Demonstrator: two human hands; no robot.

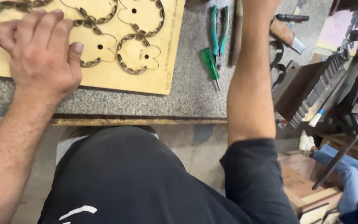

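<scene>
Your left hand [42,49] rests on the board [104,79] at the counter's [187,99] left end; to its right lie the screwdriver [209,62] and pliers [219,29], beside your right forearm [249,83].

One wooden board [104,79], one green screwdriver [209,62], one pair of pliers [219,29].

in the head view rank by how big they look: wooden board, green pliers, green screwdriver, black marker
1. wooden board, by far the largest, though cut off by the frame
2. green pliers
3. green screwdriver, a bit shorter than the pliers
4. black marker, smallest, though it lies farther from the camera
</scene>
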